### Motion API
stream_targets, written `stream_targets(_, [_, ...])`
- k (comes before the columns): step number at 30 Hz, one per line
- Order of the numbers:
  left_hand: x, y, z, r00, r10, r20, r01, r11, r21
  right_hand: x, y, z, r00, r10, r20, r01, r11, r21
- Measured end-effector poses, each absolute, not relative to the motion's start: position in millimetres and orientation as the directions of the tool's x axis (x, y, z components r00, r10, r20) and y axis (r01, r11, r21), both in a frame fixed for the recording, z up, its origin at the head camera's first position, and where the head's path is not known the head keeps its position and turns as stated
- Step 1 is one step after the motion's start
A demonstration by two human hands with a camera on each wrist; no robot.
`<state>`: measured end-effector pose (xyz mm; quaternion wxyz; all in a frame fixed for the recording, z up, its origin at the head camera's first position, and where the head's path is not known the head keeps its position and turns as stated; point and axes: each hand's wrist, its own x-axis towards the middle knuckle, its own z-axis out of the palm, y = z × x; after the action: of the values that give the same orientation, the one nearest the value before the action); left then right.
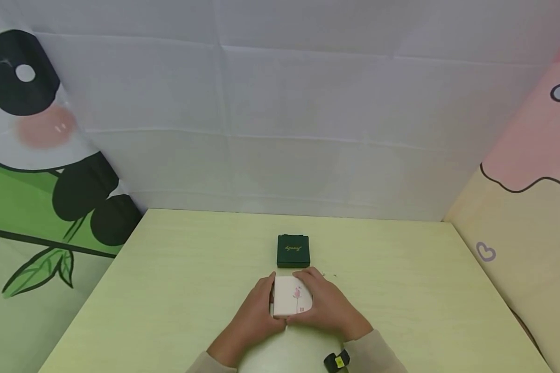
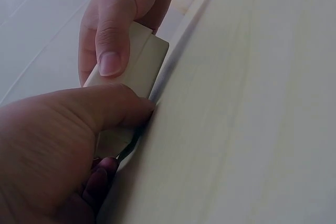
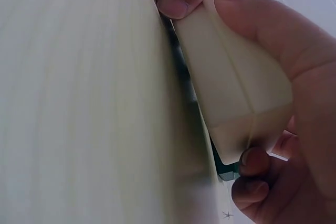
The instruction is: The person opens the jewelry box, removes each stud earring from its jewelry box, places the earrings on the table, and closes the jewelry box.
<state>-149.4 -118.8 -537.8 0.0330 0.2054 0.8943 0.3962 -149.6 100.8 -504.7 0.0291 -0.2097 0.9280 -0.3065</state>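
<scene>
Fingers and thumbs of left hand and right hand curl round opposite sides of a small white box, gripping it. Box squarish, pale; top printed with pink flower on thin stem, small reddish square mark near stem's foot; seam along side. Position: at yellowish table, just this side of dark green box, gold-lettered.

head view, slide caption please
Left hand and right hand grip a flower-printed white box; a dark green box lies beyond.
</scene>
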Motion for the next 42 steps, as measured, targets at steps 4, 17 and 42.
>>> stream_targets(4, [-149.6, -121.1, -539.5, -0.913, 0.396, 0.101, 0.341, 0.6, 0.724, -148.6, 98.6, -505.4, -0.912, -0.403, 0.077, -0.369, 0.723, -0.584])
stream_targets(17, [-150.5, -128.1, -545.3, -0.91, 0.4, 0.109, 0.353, 0.609, 0.71, -146.4, 91.1, -503.4, -0.914, -0.401, 0.065, -0.361, 0.729, -0.581])
stream_targets(42, [-150.5, -141.2, -552.4, -0.908, 0.401, 0.12, 0.353, 0.579, 0.735, -142.3, 79.1, -498.3, -0.922, -0.378, 0.091, -0.349, 0.7, -0.623])
